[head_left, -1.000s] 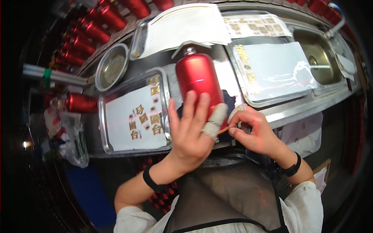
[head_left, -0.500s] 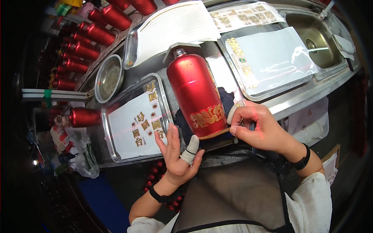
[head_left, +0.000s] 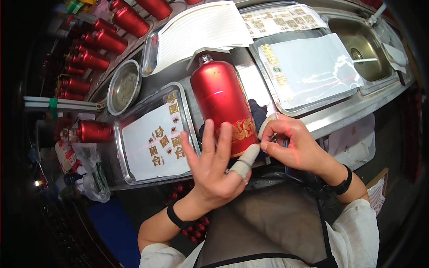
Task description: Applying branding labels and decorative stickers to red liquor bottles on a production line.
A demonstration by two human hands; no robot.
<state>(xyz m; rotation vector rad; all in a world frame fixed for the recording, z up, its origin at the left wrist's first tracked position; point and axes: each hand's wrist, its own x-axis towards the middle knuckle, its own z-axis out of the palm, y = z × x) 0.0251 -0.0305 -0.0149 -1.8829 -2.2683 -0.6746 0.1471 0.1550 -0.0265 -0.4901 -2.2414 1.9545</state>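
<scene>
Lying on the surface (head_left: pixel 330 125), one red bottle (head_left: pixel 219 94) is already fitted with one gold ornament (head_left: pixel 243 129) at its near end; several decals (head_left: pixel 164 141), not reliably countable, are left on one tray (head_left: pixel 121 154) at left. The left hand (head_left: pixel 219 174) is spread at the bottle; the right hand's (head_left: pixel 292 143) fingertips are pressed together, contents indiscernible.

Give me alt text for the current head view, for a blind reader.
A person's spread left hand and curled right hand are at the bottom of a red bottle whose neck points away. Left of it, a metal tray holds white paper with gold lettering; right of it, another tray holds a pale sheet, near a sink.
</scene>
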